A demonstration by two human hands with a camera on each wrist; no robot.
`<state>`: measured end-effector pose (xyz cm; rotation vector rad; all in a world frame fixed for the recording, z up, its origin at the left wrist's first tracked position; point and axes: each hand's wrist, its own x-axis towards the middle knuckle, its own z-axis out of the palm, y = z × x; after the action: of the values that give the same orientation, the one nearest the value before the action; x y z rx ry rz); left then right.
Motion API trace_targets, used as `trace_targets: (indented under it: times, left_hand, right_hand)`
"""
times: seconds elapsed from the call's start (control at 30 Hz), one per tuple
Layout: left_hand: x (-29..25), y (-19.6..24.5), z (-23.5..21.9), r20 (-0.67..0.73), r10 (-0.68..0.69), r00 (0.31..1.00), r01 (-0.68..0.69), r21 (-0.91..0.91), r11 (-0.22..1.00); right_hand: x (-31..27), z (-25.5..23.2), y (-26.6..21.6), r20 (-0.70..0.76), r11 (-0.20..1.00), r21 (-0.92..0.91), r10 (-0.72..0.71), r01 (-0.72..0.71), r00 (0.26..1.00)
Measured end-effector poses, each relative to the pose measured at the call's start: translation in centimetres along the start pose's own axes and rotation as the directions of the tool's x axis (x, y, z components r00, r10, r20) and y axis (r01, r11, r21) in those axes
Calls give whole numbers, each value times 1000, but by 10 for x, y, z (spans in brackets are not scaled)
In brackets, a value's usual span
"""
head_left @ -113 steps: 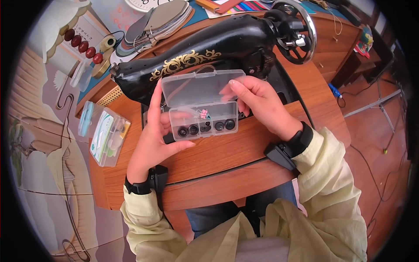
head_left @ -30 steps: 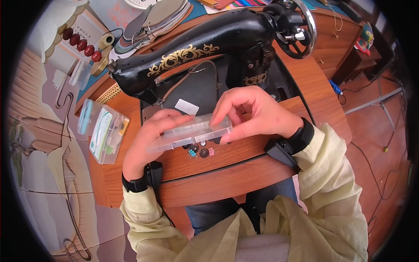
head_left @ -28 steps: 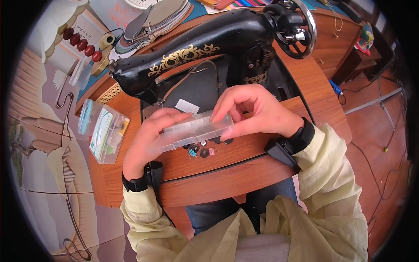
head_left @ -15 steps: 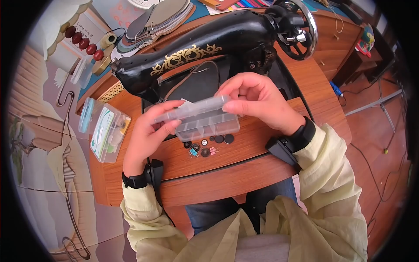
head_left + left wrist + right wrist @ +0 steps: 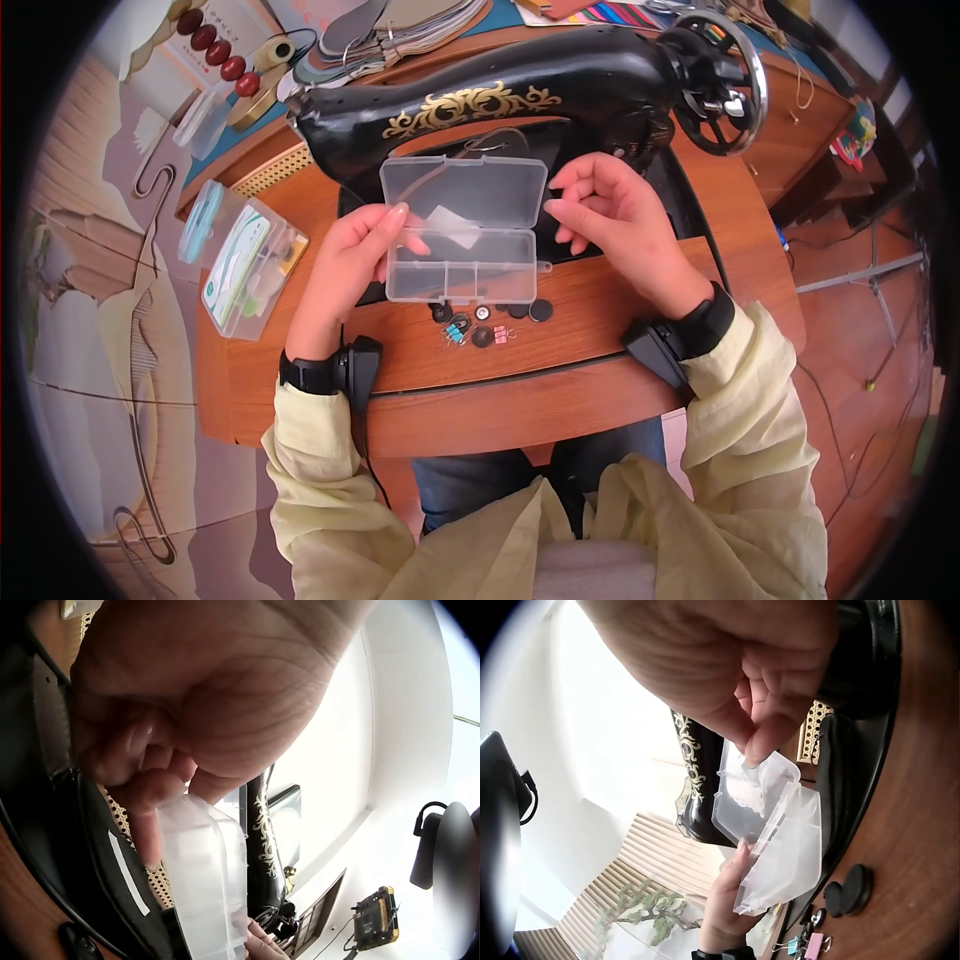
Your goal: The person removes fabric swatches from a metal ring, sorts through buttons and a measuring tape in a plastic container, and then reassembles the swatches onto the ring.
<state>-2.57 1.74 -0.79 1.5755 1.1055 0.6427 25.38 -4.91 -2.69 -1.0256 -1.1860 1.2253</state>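
Note:
A clear plastic compartment box (image 5: 463, 280) stands open above the table, its lid (image 5: 510, 190) raised at the back; no small items show inside. The left hand (image 5: 350, 255) pinches the box's left side near the hinge, and in the left wrist view its fingers (image 5: 150, 791) are at the box's end. Beside the lid's right edge, the right hand (image 5: 625, 225) has loosely bent fingers and a small gap from the box. Below lie black buttons (image 5: 540, 310), a teal clip (image 5: 456, 332) and a pink clip (image 5: 502, 335). The right wrist view shows the box (image 5: 787, 847) from its side.
Behind the box is a black sewing machine (image 5: 500, 90) with a handwheel (image 5: 757, 90). At left on the table sits another clear container (image 5: 250, 275) with a labelled lid. A white card (image 5: 455, 228) shows through the box lid.
The box has turned from a tilted position to face the head camera, its lid swung up. The right hand has let go of it and moved to the right of the lid.

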Motion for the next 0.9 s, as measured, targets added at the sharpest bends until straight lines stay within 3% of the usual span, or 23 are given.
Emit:
trace_targets:
  times: [0.1, 0.13, 0.23, 0.3, 0.37, 0.47, 0.8, 0.9]
  left_hand:
    - [2, -6, 0, 2, -29, 1000, 29, -78, 997]
    - [3, -9, -1, 15, -38, 999, 39, -90, 995]
    - [3, -10, -3, 72, -65, 995, 72, -100, 992]
    - [4, -9, 0, 81, -88, 993, 97, -126, 987]
    - [7, -15, -4, 126, -117, 985, 135, -140, 981]
    - [12, -22, -6, 169, -128, 977, 158, -177, 972]
    - [10, -14, -8, 210, -162, 964, 186, -102, 977]
    - [14, -14, -10, 247, -147, 958, 162, -38, 986]
  right_hand:
    - [-2, 0, -4, 46, 993, -120, 20, -14, 999]
    - [1, 0, 4, 124, 996, -66, -49, 57, 991]
    - [-6, -1, -1, 368, 987, -154, 91, -35, 925]
    - [-10, 2, -5, 424, 961, -275, 129, -8, 897]
    - [-12, 6, -6, 416, 874, -463, 69, 146, 907]
    - [-14, 9, -14, 444, 794, -566, 67, 222, 894]
    - [-19, 12, -10, 475, 680, -671, 88, 296, 876]
    - [-19, 16, -14, 435, 688, -688, 135, 232, 890]
